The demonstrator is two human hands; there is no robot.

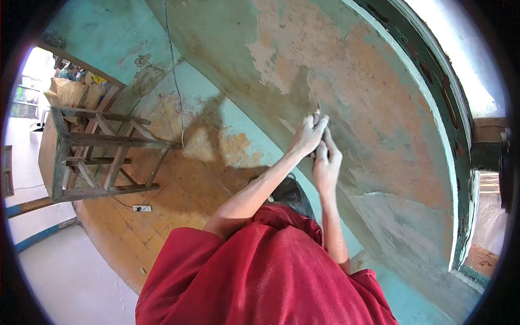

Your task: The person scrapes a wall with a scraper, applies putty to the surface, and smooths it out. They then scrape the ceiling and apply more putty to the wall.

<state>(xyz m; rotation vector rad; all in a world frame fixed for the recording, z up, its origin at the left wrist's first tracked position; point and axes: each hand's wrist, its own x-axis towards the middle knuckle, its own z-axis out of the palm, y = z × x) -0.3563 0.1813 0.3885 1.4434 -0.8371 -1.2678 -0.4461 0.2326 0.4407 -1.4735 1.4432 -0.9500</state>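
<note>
Both hands are close together in front of a green wall (374,97) with large bare, peeled patches. My left hand (310,132) is closed around a small thin tool (319,106), whose narrow tip points up toward the wall. Just to the right and slightly lower, my right hand (327,162) has its fingers bent and raised against the other hand. Something dark and small shows between the two, too hidden to name. Pale dust covers both hands and the forearms.
A wooden stool or stand (103,146) lies at the left, near sacks (70,92). A white power socket (142,208) rests on the stained floor (179,189). A cable (174,70) hangs down the wall. A dark bag-like object (291,194) is below my hands.
</note>
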